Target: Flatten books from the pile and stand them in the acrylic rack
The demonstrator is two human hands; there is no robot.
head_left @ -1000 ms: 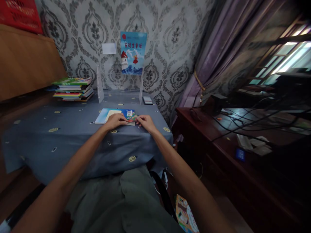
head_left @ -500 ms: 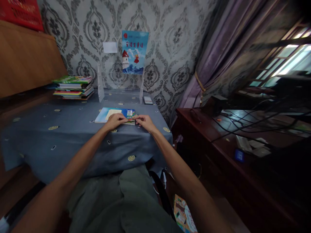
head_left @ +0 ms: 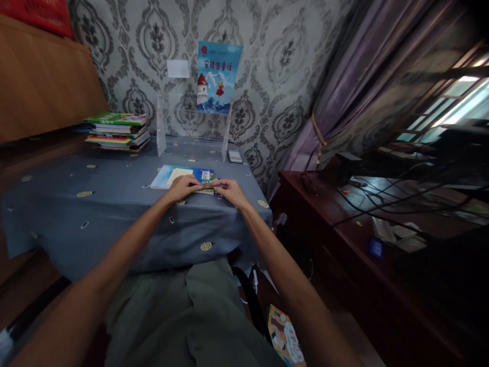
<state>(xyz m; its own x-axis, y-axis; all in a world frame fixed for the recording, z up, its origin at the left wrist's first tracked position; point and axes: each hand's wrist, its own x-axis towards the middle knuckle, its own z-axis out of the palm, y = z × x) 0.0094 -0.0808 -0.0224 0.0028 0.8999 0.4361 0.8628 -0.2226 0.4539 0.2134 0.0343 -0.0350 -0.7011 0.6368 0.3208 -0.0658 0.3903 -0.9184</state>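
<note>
From here I see the blue book [head_left: 197, 174] mid-frame on the counter [head_left: 118, 211]. R hand [head_left: 229, 191] pinches its right front corner, L hand [head_left: 183, 187] lies on the front edge, can't tell if gripping tbh. Book stack [head_left: 116, 132] upper left btw.

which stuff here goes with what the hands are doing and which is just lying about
In use:
blue book, flat on the covered table
left hand, on the book
right hand, at the book's right edge

Apparently just lying about:
stack of books, far left
small blue item, dark desk
orange printed item, lower right
</note>
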